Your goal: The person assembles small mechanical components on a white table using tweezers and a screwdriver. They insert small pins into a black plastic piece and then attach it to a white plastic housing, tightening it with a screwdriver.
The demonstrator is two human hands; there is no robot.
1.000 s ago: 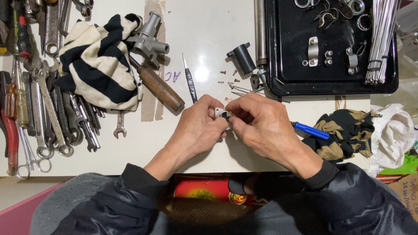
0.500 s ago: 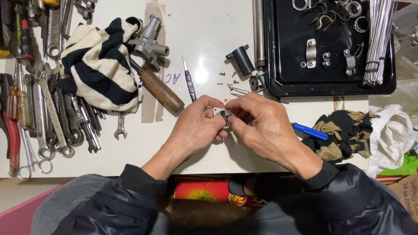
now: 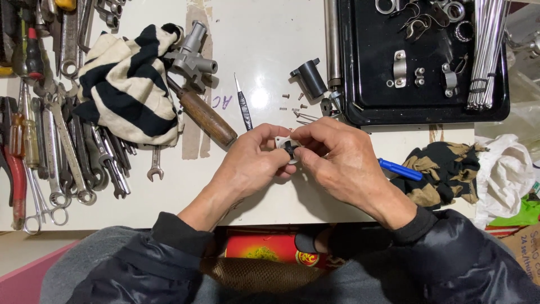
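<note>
1. Our fingertips (image 3: 286, 159) pinched a small white part with a black middle (image 3: 289, 150), left hand (image 3: 254, 163) and right hand (image 3: 337, 160) together.
2. It stayed above the white table (image 3: 270, 50); little had changed.

The hands' fingers (image 3: 315, 147) cover most of a small part (image 3: 289, 150); its shape cannot be told. At twelve o'clock from it, the screws (image 3: 292, 101) are too small to tell apart. The spokes (image 3: 486, 50) and a tube (image 3: 332, 39) are cut off at the top edge, the pliers (image 3: 14, 169) at the left edge.
</note>
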